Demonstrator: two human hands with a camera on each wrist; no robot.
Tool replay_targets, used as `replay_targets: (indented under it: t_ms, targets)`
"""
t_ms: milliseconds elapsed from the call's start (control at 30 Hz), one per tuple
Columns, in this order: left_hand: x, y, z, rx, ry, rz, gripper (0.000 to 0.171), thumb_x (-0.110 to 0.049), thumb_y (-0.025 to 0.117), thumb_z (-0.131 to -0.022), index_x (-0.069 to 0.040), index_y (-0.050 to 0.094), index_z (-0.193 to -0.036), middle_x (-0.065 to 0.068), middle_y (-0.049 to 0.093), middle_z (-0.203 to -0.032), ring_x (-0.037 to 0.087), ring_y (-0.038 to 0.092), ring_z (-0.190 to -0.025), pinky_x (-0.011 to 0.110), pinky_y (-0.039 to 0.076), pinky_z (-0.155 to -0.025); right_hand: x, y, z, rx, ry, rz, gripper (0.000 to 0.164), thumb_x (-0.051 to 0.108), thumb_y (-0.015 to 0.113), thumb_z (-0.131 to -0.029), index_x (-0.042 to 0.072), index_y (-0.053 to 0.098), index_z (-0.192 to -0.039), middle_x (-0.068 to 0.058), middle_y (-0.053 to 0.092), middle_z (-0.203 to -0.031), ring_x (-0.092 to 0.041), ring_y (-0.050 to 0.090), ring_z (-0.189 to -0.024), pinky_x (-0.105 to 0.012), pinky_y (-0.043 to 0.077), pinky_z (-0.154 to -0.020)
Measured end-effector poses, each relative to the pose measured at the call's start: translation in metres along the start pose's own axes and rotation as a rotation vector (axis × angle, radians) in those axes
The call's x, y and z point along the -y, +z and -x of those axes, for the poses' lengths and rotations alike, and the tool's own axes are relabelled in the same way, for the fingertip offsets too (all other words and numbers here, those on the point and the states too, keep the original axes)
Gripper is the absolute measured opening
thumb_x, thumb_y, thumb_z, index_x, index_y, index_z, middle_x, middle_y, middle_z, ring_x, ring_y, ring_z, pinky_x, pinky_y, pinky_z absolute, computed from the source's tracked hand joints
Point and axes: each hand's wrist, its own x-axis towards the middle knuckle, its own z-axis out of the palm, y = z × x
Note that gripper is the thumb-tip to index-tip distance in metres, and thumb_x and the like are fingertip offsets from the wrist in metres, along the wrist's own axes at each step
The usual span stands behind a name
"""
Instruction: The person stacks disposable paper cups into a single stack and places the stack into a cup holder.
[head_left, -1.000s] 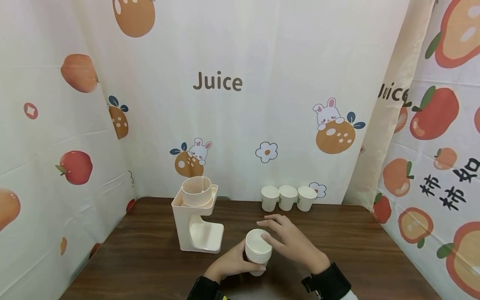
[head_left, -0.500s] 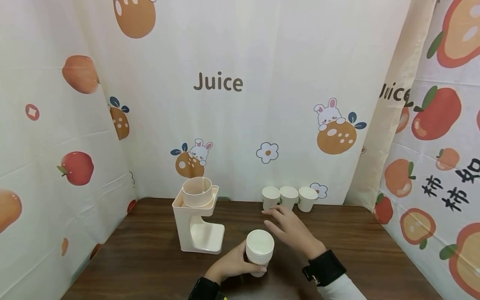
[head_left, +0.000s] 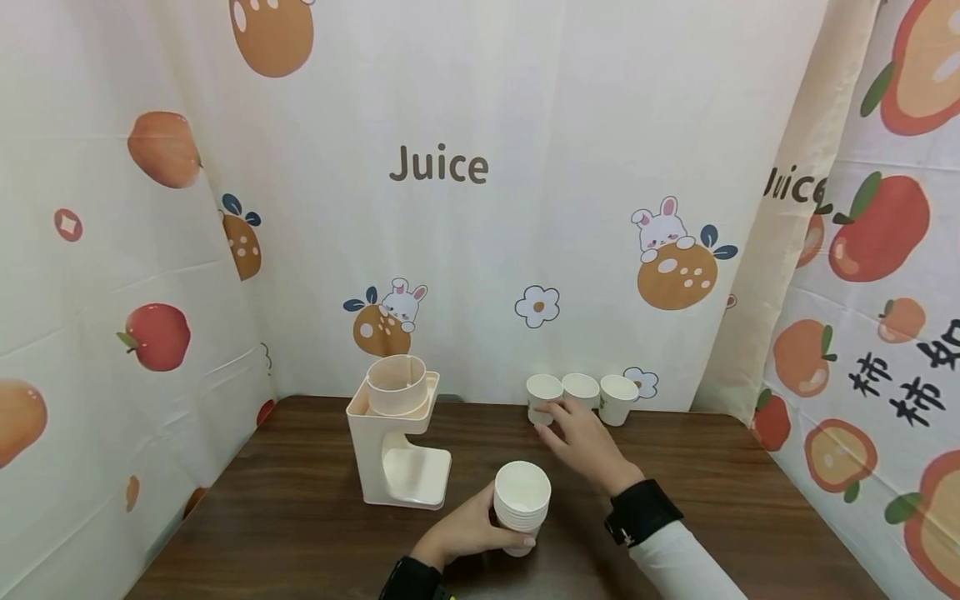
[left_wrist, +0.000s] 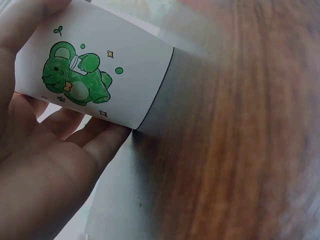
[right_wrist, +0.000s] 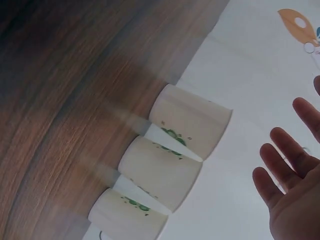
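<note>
My left hand grips a stack of nested white paper cups above the front of the table, with the stack's mouth facing up. A green cartoon bear shows on the outer cup in the left wrist view. My right hand reaches toward the back, its fingers spread and holding nothing. Its fingertips overlap the left paper cup of a row of three in the head view. The middle cup is partly hidden behind the hand. Beside it stands the right cup.
A cream cup-shaped container sits atop a cream stand on the left of the dark wooden table. Behind the cups hangs a white fruit-print curtain, with more curtain at both sides.
My right hand has moved from over the stack's mouth away to the back, up to the row of three cups. My left hand still holds the stack in about the same place.
</note>
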Motion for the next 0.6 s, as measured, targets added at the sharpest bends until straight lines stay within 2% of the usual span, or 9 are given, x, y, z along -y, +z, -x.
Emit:
replay_targets:
  t_ms: [100,333,600]
  targets:
    - [0.0,0.0,0.0,-0.002,-0.002,-0.003,0.081,-0.016,0.084,-0.083,-0.019,0.037,-0.149,-0.005,0.056,-0.131,0.017,0.052,-0.122,0.048,0.035,-0.105,-0.005,0.003,-0.007,-0.002,0.014,0.032,0.033,0.022,0.073,-0.094,0.009,0.068,-0.124,-0.011,0.064,-0.118,-0.024,0.06,-0.097,-0.044,0.052,-0.078]
    - [-0.001,-0.001,0.0,-0.012,-0.001,-0.004,0.08,-0.017,0.084,-0.083,-0.019,0.038,-0.149,-0.004,0.056,-0.131,0.017,0.053,-0.121,0.046,0.036,-0.104,-0.015,0.009,-0.021,0.018,0.061,0.066,0.037,0.021,0.073,-0.094,0.008,0.066,-0.128,-0.017,0.06,-0.126,-0.033,0.059,-0.108,-0.047,0.053,-0.081]
    - [0.003,-0.001,0.0,-0.004,0.002,-0.012,0.08,-0.019,0.084,-0.083,-0.02,0.037,-0.149,-0.005,0.056,-0.132,0.016,0.052,-0.122,0.047,0.034,-0.105,-0.021,0.014,-0.037,0.126,0.145,0.1,0.041,0.028,0.068,-0.097,0.01,0.063,-0.134,-0.02,0.057,-0.134,-0.04,0.054,-0.122,-0.056,0.045,-0.098]
